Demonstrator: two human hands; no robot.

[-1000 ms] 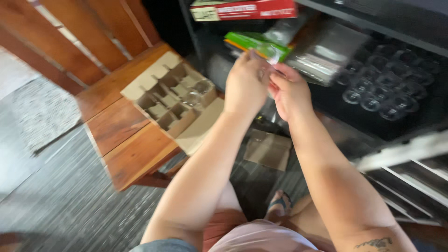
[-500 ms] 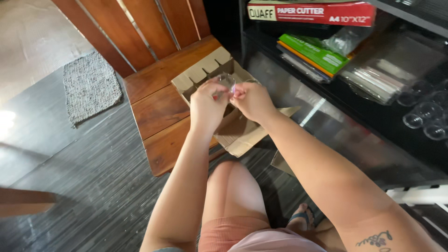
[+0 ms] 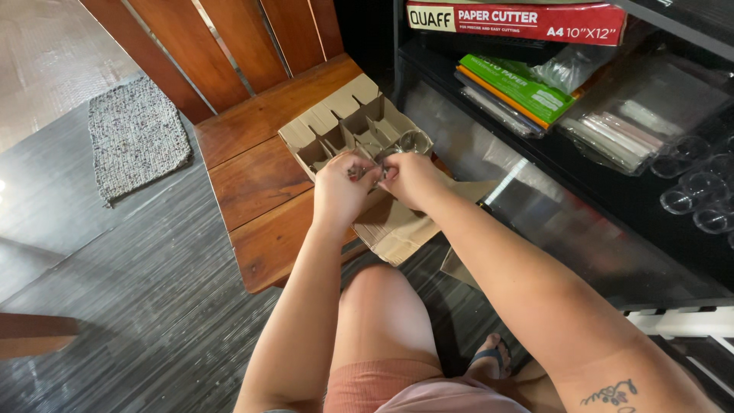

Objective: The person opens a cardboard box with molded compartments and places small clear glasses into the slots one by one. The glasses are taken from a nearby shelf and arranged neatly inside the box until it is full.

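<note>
My left hand (image 3: 342,191) and my right hand (image 3: 413,177) meet over a brown cardboard box with dividers (image 3: 336,126) that lies on a wooden chair seat (image 3: 260,183). Between the fingertips of both hands is a small clear glass (image 3: 380,170), mostly hidden by the fingers and low in one of the box's front cells. Another clear glass (image 3: 414,141) stands in a cell at the box's right side. The box's flap (image 3: 397,229) hangs open towards me under my right wrist.
A black shelf unit on the right holds a long red box (image 3: 520,19), a green flat pack (image 3: 520,86), clear plastic bags (image 3: 634,115) and several clear glasses (image 3: 692,191). A grey mat (image 3: 136,138) lies on the dark floor at left. My knee (image 3: 382,306) is below the chair.
My hands came from the shelf on the right to the box on the chair, carrying the glass. In the last half second they dropped lower, into the box's cells.
</note>
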